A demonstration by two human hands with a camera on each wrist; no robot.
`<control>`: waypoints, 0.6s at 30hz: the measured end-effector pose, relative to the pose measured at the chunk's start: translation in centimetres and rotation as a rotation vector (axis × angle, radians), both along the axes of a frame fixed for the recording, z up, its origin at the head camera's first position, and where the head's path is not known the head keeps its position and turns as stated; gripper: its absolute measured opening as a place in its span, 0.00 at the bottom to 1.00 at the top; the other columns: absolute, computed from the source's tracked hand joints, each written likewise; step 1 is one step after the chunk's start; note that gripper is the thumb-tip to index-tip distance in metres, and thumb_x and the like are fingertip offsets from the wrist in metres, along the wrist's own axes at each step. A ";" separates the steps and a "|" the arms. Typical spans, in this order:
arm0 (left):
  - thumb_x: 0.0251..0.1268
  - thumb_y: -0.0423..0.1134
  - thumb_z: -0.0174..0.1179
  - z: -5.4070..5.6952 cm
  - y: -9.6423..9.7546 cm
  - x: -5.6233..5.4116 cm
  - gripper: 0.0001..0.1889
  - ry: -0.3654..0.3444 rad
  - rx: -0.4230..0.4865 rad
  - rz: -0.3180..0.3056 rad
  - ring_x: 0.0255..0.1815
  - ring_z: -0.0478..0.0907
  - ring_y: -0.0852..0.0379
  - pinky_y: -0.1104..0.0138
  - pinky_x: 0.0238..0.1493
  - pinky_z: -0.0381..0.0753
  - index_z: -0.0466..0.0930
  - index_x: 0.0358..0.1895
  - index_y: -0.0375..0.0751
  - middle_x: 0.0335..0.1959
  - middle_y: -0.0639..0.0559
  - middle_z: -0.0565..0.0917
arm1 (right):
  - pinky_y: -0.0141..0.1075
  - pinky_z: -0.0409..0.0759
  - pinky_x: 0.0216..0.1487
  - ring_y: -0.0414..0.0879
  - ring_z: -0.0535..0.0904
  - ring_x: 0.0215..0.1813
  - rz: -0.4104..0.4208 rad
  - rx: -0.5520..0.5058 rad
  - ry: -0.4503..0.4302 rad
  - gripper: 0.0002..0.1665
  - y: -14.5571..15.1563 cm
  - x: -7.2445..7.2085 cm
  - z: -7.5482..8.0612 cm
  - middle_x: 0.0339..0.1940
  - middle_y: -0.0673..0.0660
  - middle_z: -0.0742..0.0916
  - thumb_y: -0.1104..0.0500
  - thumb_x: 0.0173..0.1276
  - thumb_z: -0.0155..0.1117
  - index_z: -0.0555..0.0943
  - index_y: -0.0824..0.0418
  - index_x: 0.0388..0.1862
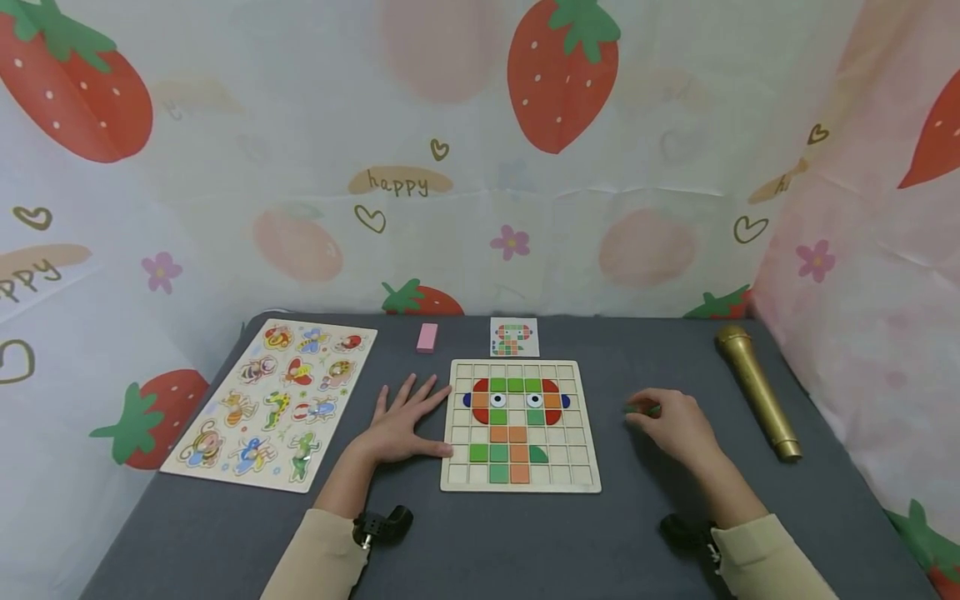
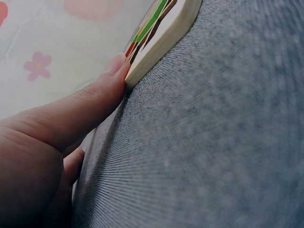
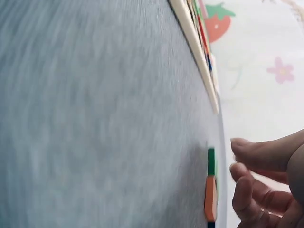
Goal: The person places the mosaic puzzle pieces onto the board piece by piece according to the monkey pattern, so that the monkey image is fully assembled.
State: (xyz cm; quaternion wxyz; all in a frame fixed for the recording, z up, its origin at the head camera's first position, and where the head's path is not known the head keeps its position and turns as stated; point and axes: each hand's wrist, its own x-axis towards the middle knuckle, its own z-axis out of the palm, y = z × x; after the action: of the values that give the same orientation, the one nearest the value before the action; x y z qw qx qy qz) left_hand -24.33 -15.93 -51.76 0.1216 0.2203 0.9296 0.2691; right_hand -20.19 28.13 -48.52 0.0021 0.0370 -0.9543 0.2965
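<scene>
In the head view, a square gridded board (image 1: 558, 475) holds colored tiles that form a figure with two round eyes. My left hand (image 1: 395, 429) lies with fingers spread at its left side. The thumb (image 2: 102, 90) touches the board's edge (image 2: 161, 50) in the left wrist view. To the right of the board, my right hand (image 1: 678, 425) hovers with fingers loosely bent and nothing visible between them. Close by its fingertips, a green tile (image 3: 211, 161) and an orange tile (image 3: 210, 197) lie on the cloth; the hand mostly hides them in the head view.
A small picture card (image 1: 514, 337) lies behind the board, with a pink block (image 1: 427, 337) to its left. A sheet of insect pictures (image 1: 281, 400) occupies the left side. A gold cylinder (image 1: 759, 393) rests at the far right on the dark cloth (image 1: 525, 550).
</scene>
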 end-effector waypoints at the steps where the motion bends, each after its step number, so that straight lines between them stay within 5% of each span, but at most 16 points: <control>1: 0.52 0.66 0.71 0.0 0.0 0.0 0.55 0.000 0.001 0.000 0.84 0.31 0.39 0.35 0.75 0.21 0.54 0.82 0.58 0.84 0.48 0.47 | 0.41 0.80 0.31 0.50 0.84 0.38 -0.010 0.018 -0.013 0.17 0.2 0.0 0.0 0.40 0.58 0.89 0.56 0.67 0.72 0.86 0.62 0.52; 10: 0.52 0.67 0.71 -0.1 0.0 -0.1 0.55 0.001 -0.001 0.001 0.84 0.31 0.39 0.35 0.75 0.21 0.54 0.82 0.58 0.84 0.48 0.47 | 0.47 0.79 0.34 0.52 0.83 0.38 -0.053 0.072 -0.077 0.20 0.6 -0.3 -0.1 0.41 0.60 0.88 0.54 0.66 0.73 0.85 0.63 0.52; 18: 0.51 0.67 0.71 -0.2 0.0 -0.1 0.55 0.002 -0.006 0.003 0.84 0.30 0.40 0.35 0.75 0.21 0.53 0.82 0.60 0.85 0.49 0.47 | 0.44 0.78 0.33 0.49 0.81 0.36 -0.016 0.073 -0.095 0.11 0.3 -0.5 -0.2 0.37 0.57 0.88 0.55 0.67 0.72 0.87 0.61 0.42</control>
State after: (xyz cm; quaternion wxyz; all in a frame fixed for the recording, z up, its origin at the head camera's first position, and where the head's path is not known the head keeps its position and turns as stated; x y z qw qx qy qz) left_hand -24.46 -15.91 -51.96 0.1211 0.2187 0.9309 0.2665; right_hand -20.68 28.44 -48.69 -0.0422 0.0155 -0.9638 0.2629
